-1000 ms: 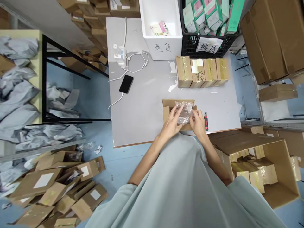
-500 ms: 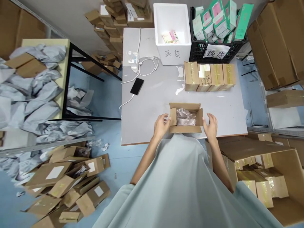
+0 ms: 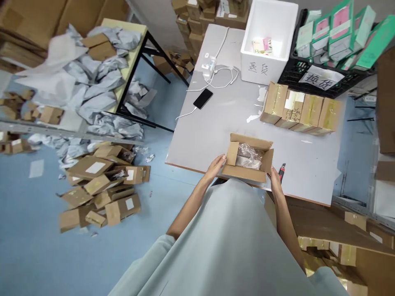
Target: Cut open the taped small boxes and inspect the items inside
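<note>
An open cardboard box [image 3: 243, 174] with raised flaps sits at the table's near edge. Inside it lie clear bubble wrap [image 3: 250, 151] and a whitish item [image 3: 247, 163], partly covered. My left hand [image 3: 215, 168] is at the box's left side, fingers against the cardboard. At the right side, my right hand [image 3: 274, 180] grips the box near its lower corner, some fingers hidden behind it. A red and black utility knife [image 3: 282, 172] lies on the table just beyond my right hand.
Sealed cartons [image 3: 304, 113] stand in a row behind the box. Farther back are a white foam bin [image 3: 259, 70] and a black crate [image 3: 286, 74] of green boxes. A phone [image 3: 203, 98] charges at left. Emptied cartons [image 3: 105, 185] cover the floor; a large carton [image 3: 327, 222] stands lower right.
My view has swung to the left. Both hands have closed in on the sides of the box. The utility knife now shows beside my right hand.
</note>
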### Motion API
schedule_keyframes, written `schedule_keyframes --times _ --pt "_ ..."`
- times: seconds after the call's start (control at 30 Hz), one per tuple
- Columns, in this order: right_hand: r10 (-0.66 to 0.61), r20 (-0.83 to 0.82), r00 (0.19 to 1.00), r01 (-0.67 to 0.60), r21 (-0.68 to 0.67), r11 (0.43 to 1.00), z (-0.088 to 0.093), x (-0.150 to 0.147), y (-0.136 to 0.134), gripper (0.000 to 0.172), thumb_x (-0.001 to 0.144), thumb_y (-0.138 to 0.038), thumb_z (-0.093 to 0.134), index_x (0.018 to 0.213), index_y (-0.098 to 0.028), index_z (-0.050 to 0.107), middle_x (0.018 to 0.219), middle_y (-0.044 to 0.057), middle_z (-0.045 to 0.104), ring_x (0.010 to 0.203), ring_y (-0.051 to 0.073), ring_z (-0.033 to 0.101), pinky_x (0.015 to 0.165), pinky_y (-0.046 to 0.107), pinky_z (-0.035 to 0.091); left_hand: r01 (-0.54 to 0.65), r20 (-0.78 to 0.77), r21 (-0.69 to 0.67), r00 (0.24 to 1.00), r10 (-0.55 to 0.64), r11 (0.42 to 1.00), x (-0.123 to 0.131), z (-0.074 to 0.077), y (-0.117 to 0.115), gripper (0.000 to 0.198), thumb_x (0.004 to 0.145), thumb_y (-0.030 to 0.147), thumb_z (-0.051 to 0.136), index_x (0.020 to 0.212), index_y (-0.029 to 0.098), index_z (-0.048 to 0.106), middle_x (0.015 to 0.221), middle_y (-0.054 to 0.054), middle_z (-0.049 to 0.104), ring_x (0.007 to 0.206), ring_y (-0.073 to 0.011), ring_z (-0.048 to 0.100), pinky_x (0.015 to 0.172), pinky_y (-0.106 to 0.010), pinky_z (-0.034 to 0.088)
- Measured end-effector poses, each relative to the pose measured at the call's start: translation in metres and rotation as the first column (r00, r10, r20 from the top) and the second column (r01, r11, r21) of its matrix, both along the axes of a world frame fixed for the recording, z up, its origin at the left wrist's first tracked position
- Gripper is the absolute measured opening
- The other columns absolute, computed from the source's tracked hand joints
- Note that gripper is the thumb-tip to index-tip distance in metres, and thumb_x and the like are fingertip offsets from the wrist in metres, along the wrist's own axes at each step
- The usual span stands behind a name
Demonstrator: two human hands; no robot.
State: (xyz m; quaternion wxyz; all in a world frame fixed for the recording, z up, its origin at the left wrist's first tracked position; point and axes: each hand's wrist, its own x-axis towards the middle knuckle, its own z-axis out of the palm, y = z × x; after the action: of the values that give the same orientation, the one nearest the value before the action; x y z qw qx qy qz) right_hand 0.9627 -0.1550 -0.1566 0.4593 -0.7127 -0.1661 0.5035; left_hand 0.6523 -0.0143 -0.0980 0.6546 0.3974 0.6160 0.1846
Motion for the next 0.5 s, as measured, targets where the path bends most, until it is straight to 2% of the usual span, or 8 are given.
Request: schedule_keyframes --times 0.1,0.23,0.4,0.5 --pt "0.055 -0.070 0.996 -0.057 -0.032 0.998 0.007 0.002 0.010 0.081 0.095 -0.085 0.069 0.156 -0.032 0.075 0.178 0.005 0.060 0.171 0.032 0.050 0.143 0.054 0.039 -0.080 0.013 0.040 0.997 0.079 0.996 -0.011 0.010 -0.018 0.077 0.107 0.071 0.064 0.166 0.022 0.065 0.173 -0.016 0.064 0.167 -0.0369 0.055 0.135 -0.052 0.050" --pt "0.136 -0.097 0.986 -0.138 -0.022 0.990 0.020 -0.008 0.024 0.075 0.095 -0.085 0.071 0.145 -0.031 0.082 0.170 0.007 0.069 0.169 0.036 0.053 0.142 0.056 0.041 -0.137 -0.035 0.141 0.989 0.144 0.980 -0.033 0.022 -0.038 0.075 0.107 0.072 0.061 0.162 0.021 0.068 0.169 -0.015 0.068 0.166 -0.0373 0.056 0.137 -0.053 0.047" --pt "0.219 -0.087 0.972 -0.220 0.005 0.976 0.041 -0.048 0.045 0.069 0.092 -0.079 0.078 0.140 -0.029 0.084 0.169 0.008 0.069 0.166 0.036 0.056 0.140 0.057 0.043 -0.225 -0.103 0.269 0.960 0.260 0.937 -0.072 0.030 -0.052 0.076 0.105 0.074 0.061 0.156 0.019 0.073 0.165 -0.016 0.071 0.161 -0.0369 0.061 0.138 -0.053 0.044" --pt "0.312 -0.080 0.947 -0.311 0.029 0.950 0.055 -0.086 0.060 0.061 0.090 -0.073 0.081 0.132 -0.028 0.084 0.162 0.009 0.074 0.159 0.034 0.062 0.135 0.054 0.048 -0.327 -0.074 0.321 0.927 0.367 0.889 -0.109 0.035 -0.060 0.076 0.105 0.077 0.061 0.153 0.019 0.076 0.165 -0.016 0.071 0.160 -0.0373 0.061 0.138 -0.054 0.044"
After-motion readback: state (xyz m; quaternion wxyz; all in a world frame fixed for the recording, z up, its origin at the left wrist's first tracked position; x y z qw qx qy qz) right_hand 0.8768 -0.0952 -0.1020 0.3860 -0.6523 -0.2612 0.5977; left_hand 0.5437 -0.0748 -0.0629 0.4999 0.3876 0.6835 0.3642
